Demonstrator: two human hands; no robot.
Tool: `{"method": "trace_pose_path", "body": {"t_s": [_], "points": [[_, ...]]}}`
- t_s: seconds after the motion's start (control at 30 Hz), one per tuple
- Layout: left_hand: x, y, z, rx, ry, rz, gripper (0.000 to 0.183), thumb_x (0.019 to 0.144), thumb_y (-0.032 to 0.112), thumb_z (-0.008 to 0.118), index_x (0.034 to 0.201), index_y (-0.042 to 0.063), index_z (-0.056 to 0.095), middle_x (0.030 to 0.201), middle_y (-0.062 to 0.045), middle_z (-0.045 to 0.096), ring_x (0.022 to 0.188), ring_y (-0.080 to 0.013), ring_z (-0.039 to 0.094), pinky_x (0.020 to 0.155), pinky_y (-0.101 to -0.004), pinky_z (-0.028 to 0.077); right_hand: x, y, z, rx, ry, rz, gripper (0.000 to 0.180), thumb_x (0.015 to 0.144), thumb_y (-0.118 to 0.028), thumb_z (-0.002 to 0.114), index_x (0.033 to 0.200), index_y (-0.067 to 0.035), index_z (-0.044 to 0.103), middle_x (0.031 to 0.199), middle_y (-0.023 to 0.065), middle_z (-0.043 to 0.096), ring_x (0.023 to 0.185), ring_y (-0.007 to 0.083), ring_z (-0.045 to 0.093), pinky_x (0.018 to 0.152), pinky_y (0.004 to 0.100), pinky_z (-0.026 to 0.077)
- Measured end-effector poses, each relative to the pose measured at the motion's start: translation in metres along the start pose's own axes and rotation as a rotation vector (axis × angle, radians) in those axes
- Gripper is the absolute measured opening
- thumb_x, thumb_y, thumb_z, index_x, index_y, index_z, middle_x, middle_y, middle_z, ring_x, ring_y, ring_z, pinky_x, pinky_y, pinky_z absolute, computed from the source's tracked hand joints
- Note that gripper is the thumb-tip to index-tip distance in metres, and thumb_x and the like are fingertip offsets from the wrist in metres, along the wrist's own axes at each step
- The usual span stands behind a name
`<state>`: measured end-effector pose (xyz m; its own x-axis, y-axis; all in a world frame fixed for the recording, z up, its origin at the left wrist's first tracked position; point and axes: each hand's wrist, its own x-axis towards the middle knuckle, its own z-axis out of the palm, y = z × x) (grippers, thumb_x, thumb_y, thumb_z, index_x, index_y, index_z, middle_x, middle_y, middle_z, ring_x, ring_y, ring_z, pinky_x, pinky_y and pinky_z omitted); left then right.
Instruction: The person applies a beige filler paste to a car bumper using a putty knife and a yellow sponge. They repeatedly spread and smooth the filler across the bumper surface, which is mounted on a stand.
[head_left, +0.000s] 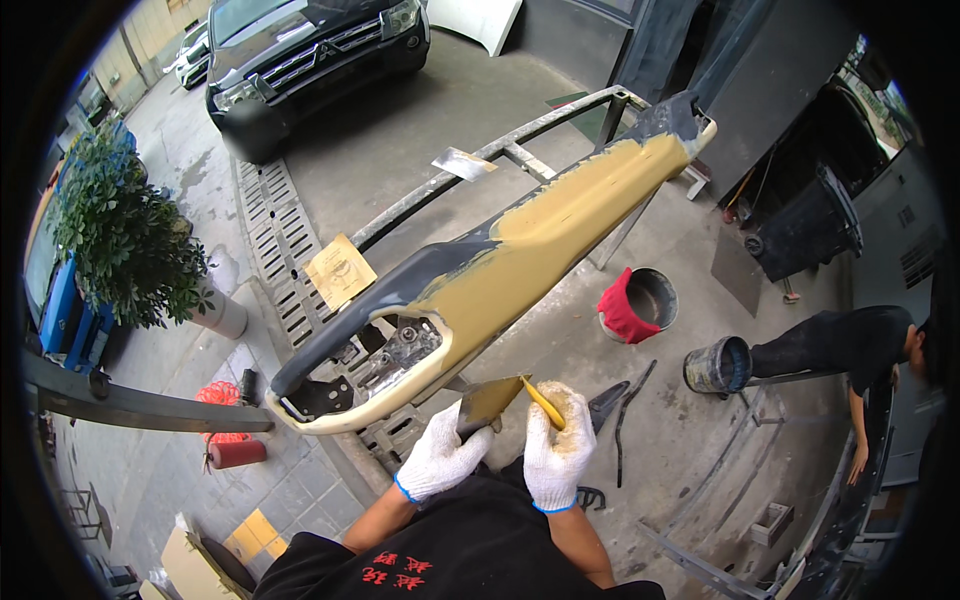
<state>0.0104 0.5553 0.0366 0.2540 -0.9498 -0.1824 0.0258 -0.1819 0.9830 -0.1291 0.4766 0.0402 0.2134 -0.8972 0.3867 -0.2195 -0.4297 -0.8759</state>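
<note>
My left hand, in a white knit glove, holds a flat putty board or wide metal spreader smeared with yellowish filler. In my right hand, gloved too and stained with filler, is a yellow plastic putty spreader. The spreader's edge meets or nearly meets the far corner of the flat piece. Beyond both hands a long vehicle bumper lies diagonally on a metal stand. Yellow filler coats much of its face, with dark grey along its upper edge and a cream rim round an opening at the near left end.
Sandpaper lies by the stand's rail. Right of the bumper are a bucket with a red cloth, a dirty bucket and a black hose. A co-worker bends at far right. A fire extinguisher lies left.
</note>
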Motion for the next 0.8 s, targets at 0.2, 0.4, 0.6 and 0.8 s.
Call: {"method": "trace_pose_path", "body": {"t_s": [0.2, 0.4, 0.6, 0.8], "points": [[0.006, 0.002, 0.001, 0.104, -0.017, 0.026, 0.026, 0.085, 0.004, 0.055, 0.110, -0.001, 0.060, 0.092, -0.010, 0.064, 0.084, -0.0147, 0.057, 0.078, -0.0312, 0.049, 0.006, 0.005, -0.017, 0.489, -0.133, 0.415, 0.019, 0.090, 0.003, 0.061, 0.109, 0.004, 0.062, 0.106, 0.0063, 0.064, 0.098, 0.0124, 0.060, 0.087, 0.0258, 0.049], [0.030, -0.011, 0.009, 0.260, 0.020, -0.120, 0.026, 0.085, 0.008, 0.060, 0.109, -0.002, 0.061, 0.086, -0.008, 0.067, 0.079, -0.0151, 0.058, 0.073, -0.0317, 0.049, 0.011, 0.053, -0.042, 0.721, -0.066, 0.525, 0.025, 0.087, 0.007, 0.059, 0.112, 0.004, 0.062, 0.111, 0.0103, 0.065, 0.099, 0.0155, 0.063, 0.087, 0.0266, 0.051], [0.067, 0.010, -0.003, -0.145, 0.335, -0.221, 0.021, 0.091, 0.017, 0.065, 0.096, -0.003, 0.060, 0.063, -0.002, 0.054, 0.042, -0.0089, 0.044, 0.036, -0.0254, 0.034, 0.039, 0.156, -0.046, 0.869, 0.003, 0.545, 0.025, 0.088, 0.008, 0.060, 0.111, 0.002, 0.065, 0.109, 0.0075, 0.066, 0.100, 0.0161, 0.064, 0.089, 0.0271, 0.052], [0.158, 0.001, -0.019, -0.042, 0.209, 0.206, 0.057, 0.082, 0.033, 0.073, 0.118, -0.007, 0.055, 0.101, -0.014, 0.062, 0.086, -0.0198, 0.062, 0.077, -0.0317, 0.050, 0.070, 0.270, 0.006, 1.051, 0.118, 0.606, 0.025, 0.087, 0.006, 0.063, 0.112, 0.002, 0.064, 0.108, 0.0097, 0.067, 0.096, 0.0153, 0.066, 0.082, 0.0262, 0.054]]}}
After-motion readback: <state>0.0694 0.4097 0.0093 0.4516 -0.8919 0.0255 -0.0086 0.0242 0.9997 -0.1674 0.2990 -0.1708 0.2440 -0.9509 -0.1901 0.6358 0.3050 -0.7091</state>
